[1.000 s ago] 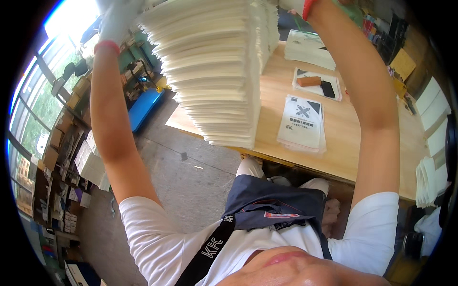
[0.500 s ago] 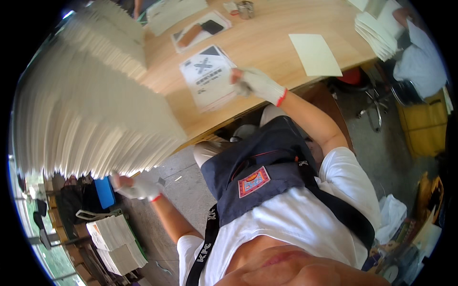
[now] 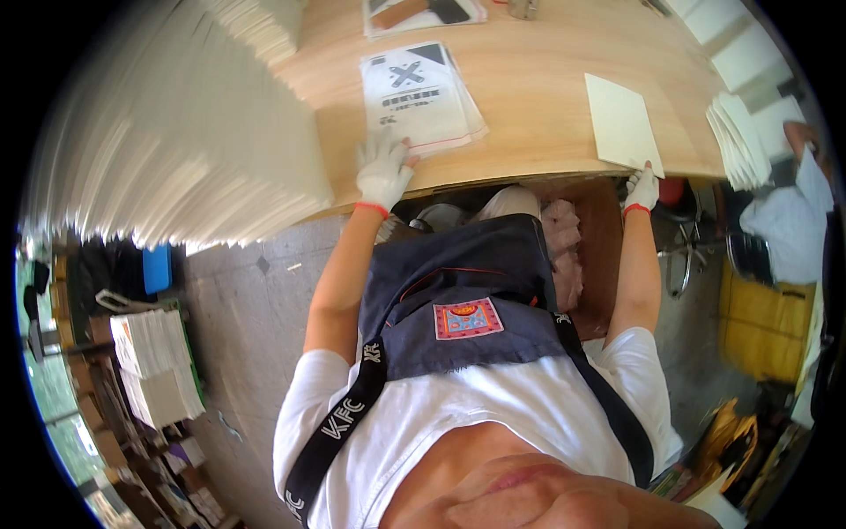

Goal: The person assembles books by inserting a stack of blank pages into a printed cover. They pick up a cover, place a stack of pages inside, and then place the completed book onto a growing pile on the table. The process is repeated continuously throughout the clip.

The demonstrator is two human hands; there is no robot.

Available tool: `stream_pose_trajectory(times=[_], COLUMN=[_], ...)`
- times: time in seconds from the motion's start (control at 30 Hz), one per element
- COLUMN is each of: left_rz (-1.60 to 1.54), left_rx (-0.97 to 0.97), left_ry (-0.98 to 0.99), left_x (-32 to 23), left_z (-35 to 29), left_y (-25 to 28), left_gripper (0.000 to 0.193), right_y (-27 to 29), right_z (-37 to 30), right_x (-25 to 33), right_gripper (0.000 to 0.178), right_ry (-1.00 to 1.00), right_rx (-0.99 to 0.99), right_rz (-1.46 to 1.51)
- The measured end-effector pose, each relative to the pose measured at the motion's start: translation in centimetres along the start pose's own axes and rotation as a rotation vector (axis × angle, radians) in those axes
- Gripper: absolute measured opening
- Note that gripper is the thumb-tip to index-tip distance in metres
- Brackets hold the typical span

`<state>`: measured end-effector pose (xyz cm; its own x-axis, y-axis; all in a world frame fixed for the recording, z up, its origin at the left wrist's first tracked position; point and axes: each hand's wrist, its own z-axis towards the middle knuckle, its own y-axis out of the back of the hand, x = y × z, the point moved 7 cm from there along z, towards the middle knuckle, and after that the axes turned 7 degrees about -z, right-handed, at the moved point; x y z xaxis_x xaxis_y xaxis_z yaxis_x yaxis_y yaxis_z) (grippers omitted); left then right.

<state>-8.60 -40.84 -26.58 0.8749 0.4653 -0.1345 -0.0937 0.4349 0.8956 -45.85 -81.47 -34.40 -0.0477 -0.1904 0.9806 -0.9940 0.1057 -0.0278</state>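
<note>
My left hand (image 3: 385,169), in a white glove with a red cuff, lies at the table's front edge with its fingers apart. Its fingertips reach the lower left corner of some printed white sheets (image 3: 419,97), slightly fanned out. Farther right, my right hand (image 3: 643,187), gloved the same way, pinches the near corner of a plain cream sheet (image 3: 619,119). That sheet lies flat on the wooden table (image 3: 529,106), its corner at the edge.
A tall stack of pale paper (image 3: 176,132) fills the table's left side. Beyond the printed sheets, a brown-and-black tool (image 3: 419,13) rests on paper, near a metal tin (image 3: 523,7). White sheets (image 3: 736,145) lie far right, beside another person's sleeve (image 3: 784,216).
My left hand has come from beside the tall stack onto the printed sheets' edge. My right hand has left the printed sheets, moved right and taken hold of the cream sheet's corner.
</note>
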Motion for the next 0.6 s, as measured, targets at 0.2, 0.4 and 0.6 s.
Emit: stream_pose_trajectory(times=[0.2,0.4,0.6], left_rz=[-0.174,-0.239,-0.255], left_rx=[0.188,0.387,0.327], left_ry=[-0.17,0.108,0.155], left_x=[-2.3,1.2,3.0], left_z=[3.4,4.4,4.4], left_y=[-1.3,-2.1,-1.9], left_gripper=[0.023,0.028,0.024], right_y=[-4.0,-6.2,-8.5], right_z=[2.3,-2.5,-17.6], right_x=[-0.7,1.3,0.9], right_gripper=[0.019,0.023,0.04], right_ry=[-0.072,-0.101,-0.402], right_rx=[0.135,0.446,0.95], right_rz=[0.272,0.326,0.207])
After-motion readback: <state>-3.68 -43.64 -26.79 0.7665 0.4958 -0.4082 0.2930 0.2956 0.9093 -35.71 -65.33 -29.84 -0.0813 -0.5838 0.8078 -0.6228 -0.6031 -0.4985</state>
